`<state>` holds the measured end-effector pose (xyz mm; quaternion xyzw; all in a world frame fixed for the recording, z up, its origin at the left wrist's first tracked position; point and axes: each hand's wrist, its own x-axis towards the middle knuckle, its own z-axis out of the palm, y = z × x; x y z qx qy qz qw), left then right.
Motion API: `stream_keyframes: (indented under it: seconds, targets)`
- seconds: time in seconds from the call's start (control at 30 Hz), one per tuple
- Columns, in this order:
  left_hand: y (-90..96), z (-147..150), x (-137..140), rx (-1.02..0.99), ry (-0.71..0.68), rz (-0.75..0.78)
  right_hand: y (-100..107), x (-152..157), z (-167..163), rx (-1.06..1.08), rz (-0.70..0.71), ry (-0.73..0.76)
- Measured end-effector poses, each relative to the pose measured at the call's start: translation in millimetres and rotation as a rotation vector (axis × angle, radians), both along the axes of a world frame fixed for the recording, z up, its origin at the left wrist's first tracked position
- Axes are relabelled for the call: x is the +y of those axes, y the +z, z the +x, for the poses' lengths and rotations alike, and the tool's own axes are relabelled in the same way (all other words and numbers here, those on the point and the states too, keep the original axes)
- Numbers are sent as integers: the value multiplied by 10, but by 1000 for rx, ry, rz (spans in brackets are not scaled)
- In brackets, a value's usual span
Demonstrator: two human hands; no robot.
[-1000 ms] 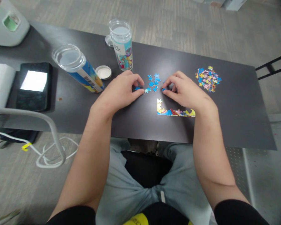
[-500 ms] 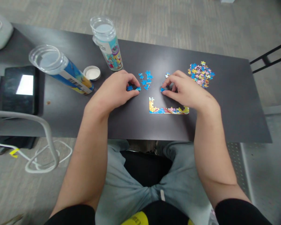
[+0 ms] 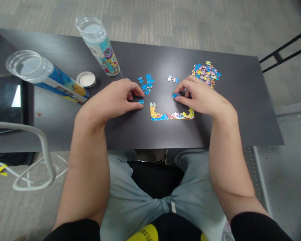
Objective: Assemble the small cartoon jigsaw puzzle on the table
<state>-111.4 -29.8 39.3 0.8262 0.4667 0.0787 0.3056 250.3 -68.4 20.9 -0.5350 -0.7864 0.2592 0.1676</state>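
My right hand [image 3: 197,95] pinches a blue jigsaw puzzle piece [image 3: 175,95] between thumb and fingertips, just above the upper right of a partly joined puzzle border [image 3: 163,116]. That border forms a U of yellow, blue and red pieces. Left of it, my left hand [image 3: 120,98] has its thumb and index finger apart, with another blue puzzle piece [image 3: 141,101] between the tips, seemingly on the table. Several loose blue pieces [image 3: 147,86] lie just beyond those fingertips. A couple of pale pieces [image 3: 172,79] rest beyond my right fingertips.
A heap of mixed puzzle pieces [image 3: 207,73] lies behind my right hand on the dark table [image 3: 245,100]. To the left stand two clear-topped tubes, one blue [image 3: 50,77] and one teal [image 3: 100,48], with a round white lid [image 3: 86,79] between them. A black tablet [image 3: 6,100] lies far left.
My left thumb and index finger have parted around a blue piece they were pinching. My right hand keeps its pinch. The view has shifted, so the table things appear further left.
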Motion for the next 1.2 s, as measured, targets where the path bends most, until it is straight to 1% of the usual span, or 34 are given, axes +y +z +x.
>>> stream_keyframes:
  seconds: [0.13, 0.33, 0.5, 0.73, 0.93, 1.07, 1.2]
  targets:
    - [62, -87, 26, 69, -11, -6, 65, -34, 79, 8, -59, -26]
    - [122, -65, 7, 89, -13, -20, 107, -67, 162, 31, -95, -63]
    - [118, -40, -5, 70, 16, -83, 101, -89, 218, 59, -94, -85]
    - [74, -4, 19, -21, -39, -92, 128, -138, 320, 20, -58, -128]
    - [84, 32, 36, 31, -76, -174, 89, -147, 393, 29, -53, -144]
    - [93, 24, 34, 38, -84, -178, 41, -117, 436, 40, -29, -120]
    - [143, 38, -3, 68, -55, -172, 37, -107, 453, 34, -40, -127]
